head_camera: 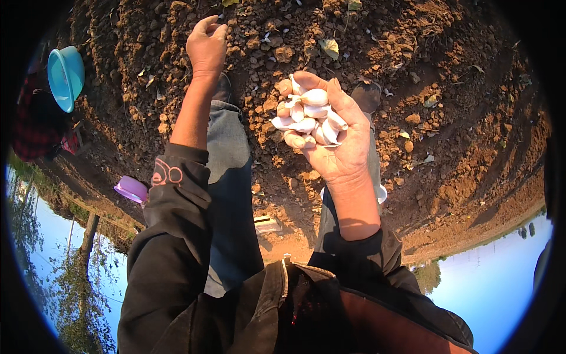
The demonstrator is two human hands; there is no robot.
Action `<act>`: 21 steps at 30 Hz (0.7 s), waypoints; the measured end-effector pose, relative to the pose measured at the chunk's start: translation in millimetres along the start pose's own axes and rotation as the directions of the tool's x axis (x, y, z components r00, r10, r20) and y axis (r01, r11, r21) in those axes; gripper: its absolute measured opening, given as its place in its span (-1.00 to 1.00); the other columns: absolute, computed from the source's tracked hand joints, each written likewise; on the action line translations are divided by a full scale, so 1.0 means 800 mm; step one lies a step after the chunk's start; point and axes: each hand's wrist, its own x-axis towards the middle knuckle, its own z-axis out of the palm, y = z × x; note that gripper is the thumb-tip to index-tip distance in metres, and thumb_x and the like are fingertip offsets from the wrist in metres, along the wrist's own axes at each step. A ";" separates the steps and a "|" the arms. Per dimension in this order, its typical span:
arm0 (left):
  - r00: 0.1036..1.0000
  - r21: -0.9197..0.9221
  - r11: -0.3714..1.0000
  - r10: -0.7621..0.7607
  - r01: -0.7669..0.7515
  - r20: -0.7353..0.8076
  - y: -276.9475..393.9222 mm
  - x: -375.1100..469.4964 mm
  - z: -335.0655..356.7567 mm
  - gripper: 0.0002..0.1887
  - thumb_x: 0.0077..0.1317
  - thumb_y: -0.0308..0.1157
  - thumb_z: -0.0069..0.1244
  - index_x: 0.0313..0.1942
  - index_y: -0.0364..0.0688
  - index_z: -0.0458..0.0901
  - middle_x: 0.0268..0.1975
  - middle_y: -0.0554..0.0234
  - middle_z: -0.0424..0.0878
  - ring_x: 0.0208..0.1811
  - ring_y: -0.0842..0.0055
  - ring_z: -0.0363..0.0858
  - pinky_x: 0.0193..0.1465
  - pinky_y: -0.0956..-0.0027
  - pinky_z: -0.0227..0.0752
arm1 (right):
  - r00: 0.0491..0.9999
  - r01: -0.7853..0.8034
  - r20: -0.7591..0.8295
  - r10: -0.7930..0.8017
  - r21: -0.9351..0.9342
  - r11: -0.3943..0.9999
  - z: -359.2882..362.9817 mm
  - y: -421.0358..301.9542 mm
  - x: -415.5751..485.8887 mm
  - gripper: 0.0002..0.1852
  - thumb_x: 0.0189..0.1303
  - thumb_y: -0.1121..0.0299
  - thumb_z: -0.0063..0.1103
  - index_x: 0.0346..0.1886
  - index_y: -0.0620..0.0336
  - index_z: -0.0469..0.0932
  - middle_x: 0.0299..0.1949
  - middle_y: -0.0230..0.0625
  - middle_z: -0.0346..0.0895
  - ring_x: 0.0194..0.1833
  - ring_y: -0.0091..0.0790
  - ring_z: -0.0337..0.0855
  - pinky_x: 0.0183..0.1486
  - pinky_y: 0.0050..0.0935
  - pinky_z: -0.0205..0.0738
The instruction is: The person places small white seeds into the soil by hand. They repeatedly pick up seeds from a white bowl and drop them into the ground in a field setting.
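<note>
My right hand (pixel 340 132) is palm up in front of my right leg. Its fingers curl around a handful of pale garlic cloves (pixel 315 110), several of them with papery skin. Farther out on the left, my left hand (pixel 208 49) is back side up over the clumpy brown soil (pixel 247 57). Its fingers are bent inward, and whether anything sits between the fingertips cannot be made out. Small white pieces, one of them a pale flake (pixel 266 37), lie on the soil between and beyond the hands.
At the far left is a turquoise plastic basin (pixel 66 79) beside a person in a plaid garment (pixel 33 128). A purple basin (pixel 131 189) lies near my left elbow. Between my legs shows a small pale block-like object (pixel 267 224). A white container (pixel 381 194) is partly hidden behind my right wrist.
</note>
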 end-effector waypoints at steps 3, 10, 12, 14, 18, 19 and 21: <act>0.963 -0.490 0.870 0.172 -0.049 0.208 0.080 -0.101 -0.038 -0.79 0.40 -0.50 0.12 0.00 -0.33 0.69 -0.16 0.23 0.75 -0.25 0.64 0.72 -0.14 0.54 0.64 | 0.999 -0.028 0.028 0.027 0.041 0.999 -0.002 -0.006 -0.002 -0.48 0.54 0.04 -0.12 0.20 0.35 0.51 -0.03 -0.13 0.63 -0.11 -0.27 0.70 -0.44 -0.46 0.54; 0.871 -0.095 0.911 0.412 -0.402 0.269 0.192 -0.210 -0.068 -0.71 0.11 -0.52 0.34 -0.13 -0.25 0.71 -0.17 0.20 0.61 -0.26 0.55 0.63 -0.23 0.50 0.56 | 0.998 -0.007 -0.067 0.012 0.070 0.998 -0.001 -0.005 -0.008 -0.55 0.52 0.10 -0.07 0.14 0.31 0.55 -0.12 -0.18 0.68 -0.22 -0.31 0.72 -0.39 -0.45 0.57; 0.823 0.025 0.851 0.499 -0.525 0.270 0.202 -0.218 -0.064 -0.69 0.08 -0.51 0.34 -0.14 -0.23 0.69 -0.21 0.15 0.59 -0.28 0.40 0.65 -0.25 0.38 0.57 | 0.991 0.015 -0.130 -0.013 0.018 1.000 0.000 -0.002 -0.007 -0.56 0.52 0.12 -0.06 0.15 0.31 0.55 -0.16 -0.19 0.68 -0.24 -0.30 0.74 -0.40 -0.48 0.57; 0.796 0.156 0.800 0.516 -0.580 0.318 0.209 -0.224 -0.068 -0.69 0.09 -0.52 0.29 -0.12 -0.22 0.67 -0.23 0.12 0.59 -0.26 0.29 0.65 -0.24 0.28 0.56 | 0.997 0.015 -0.072 -0.014 0.017 1.000 0.002 0.000 -0.005 -0.55 0.52 0.12 -0.06 0.17 0.32 0.54 -0.17 -0.19 0.68 -0.24 -0.30 0.74 -0.43 -0.50 0.56; 0.827 0.211 0.827 0.428 -0.521 0.364 0.214 -0.230 -0.077 -0.65 0.07 -0.65 0.24 -0.09 -0.22 0.69 -0.12 0.18 0.65 -0.20 0.38 0.68 -0.13 0.33 0.56 | 0.985 -0.002 -0.171 0.004 0.010 1.000 0.008 0.004 -0.008 -0.56 0.51 0.14 -0.07 0.19 0.28 0.54 -0.20 -0.23 0.67 -0.37 -0.42 0.67 -0.49 -0.52 0.46; 0.812 0.244 0.792 0.466 -0.560 0.351 0.214 -0.231 -0.079 -0.66 0.07 -0.65 0.24 -0.10 -0.22 0.68 -0.12 0.19 0.65 -0.20 0.37 0.68 -0.13 0.33 0.56 | 0.989 -0.015 -0.145 0.014 -0.006 1.000 0.009 0.003 -0.009 -0.56 0.51 0.14 -0.07 0.19 0.28 0.55 -0.21 -0.24 0.67 -0.40 -0.44 0.63 -0.50 -0.52 0.44; 0.780 0.305 0.722 0.530 -0.621 0.333 0.213 -0.231 -0.081 -0.67 0.06 -0.64 0.24 -0.12 -0.22 0.68 -0.13 0.21 0.66 -0.22 0.36 0.67 -0.13 0.32 0.54 | 0.996 -0.026 -0.091 0.023 -0.035 0.999 0.010 0.004 -0.009 -0.57 0.50 0.14 -0.07 0.19 0.26 0.56 -0.23 -0.27 0.67 -0.45 -0.49 0.57 -0.51 -0.54 0.40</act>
